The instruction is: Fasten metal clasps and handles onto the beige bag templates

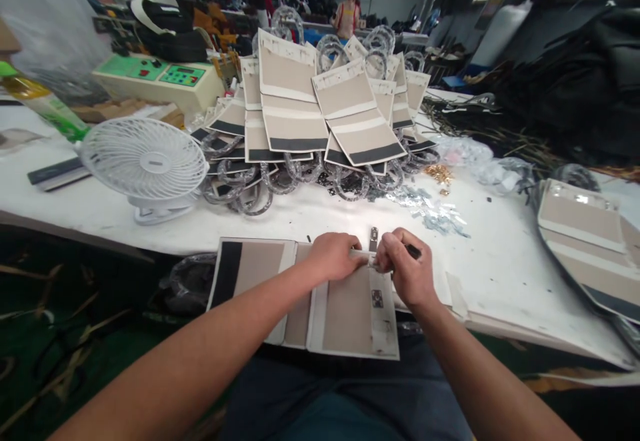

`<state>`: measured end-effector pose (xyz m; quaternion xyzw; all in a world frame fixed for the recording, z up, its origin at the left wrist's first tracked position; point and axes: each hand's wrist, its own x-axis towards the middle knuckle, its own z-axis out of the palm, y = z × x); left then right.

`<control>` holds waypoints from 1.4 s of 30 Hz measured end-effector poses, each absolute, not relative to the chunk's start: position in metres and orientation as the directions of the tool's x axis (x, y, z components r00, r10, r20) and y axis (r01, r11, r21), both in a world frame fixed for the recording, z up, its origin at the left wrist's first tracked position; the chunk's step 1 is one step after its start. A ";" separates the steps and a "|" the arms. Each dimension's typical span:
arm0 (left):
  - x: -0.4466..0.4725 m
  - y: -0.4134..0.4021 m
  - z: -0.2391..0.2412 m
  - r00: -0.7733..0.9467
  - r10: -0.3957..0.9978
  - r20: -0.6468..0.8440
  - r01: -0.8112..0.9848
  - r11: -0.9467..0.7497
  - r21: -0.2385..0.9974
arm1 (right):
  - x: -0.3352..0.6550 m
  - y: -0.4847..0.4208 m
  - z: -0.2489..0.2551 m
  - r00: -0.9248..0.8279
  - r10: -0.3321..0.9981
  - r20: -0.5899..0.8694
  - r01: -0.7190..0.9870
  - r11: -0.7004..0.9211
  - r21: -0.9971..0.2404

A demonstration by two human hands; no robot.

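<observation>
A beige bag panel with white strips lies unfolded on the table's front edge, partly over my lap. My left hand grips its far edge, fingers curled and thumb reaching toward the white strip. Closed at that strip's far end is my right hand, around a small tool with a dark handle; its tip is hidden. A small metal plate sits on the strip. Another metal piece lies just beyond the panel, between my hands.
Similar panels with plastic-wrapped ring handles are piled at the back. A white fan stands left, before a green control box. Silver plates and gold pieces lie scattered. Another panel is at right.
</observation>
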<state>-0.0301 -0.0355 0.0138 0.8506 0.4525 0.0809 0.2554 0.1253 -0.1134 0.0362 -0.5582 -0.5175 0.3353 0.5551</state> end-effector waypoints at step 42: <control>-0.018 -0.021 0.011 0.505 0.828 -0.244 0.782 -0.319 0.535 | 0.127 -0.098 0.048 0.326 0.886 0.330 -0.163 0.397 -0.903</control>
